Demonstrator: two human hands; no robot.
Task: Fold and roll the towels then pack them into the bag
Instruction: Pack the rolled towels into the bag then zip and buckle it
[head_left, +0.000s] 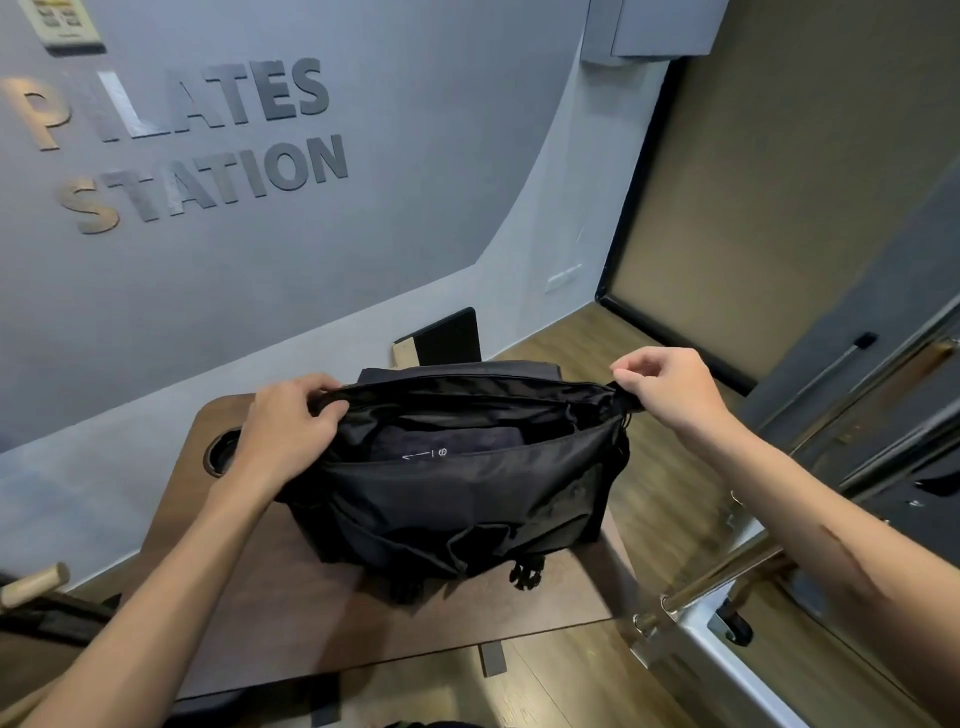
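Observation:
A black fabric bag stands on a small brown wooden table, its top mouth open. Inside lies a dark navy towel with a small white mark on it. My left hand grips the left end of the bag's rim, fingers curled over the edge. My right hand pinches the right end of the rim and holds it up and outward. Only the top of the towel shows; the rest of the bag's inside is hidden.
The table has a round cup hole at its left. A dark board leans against the grey wall behind the bag. A metal-framed machine stands to the right on the wooden floor. A wooden handle pokes in at the lower left.

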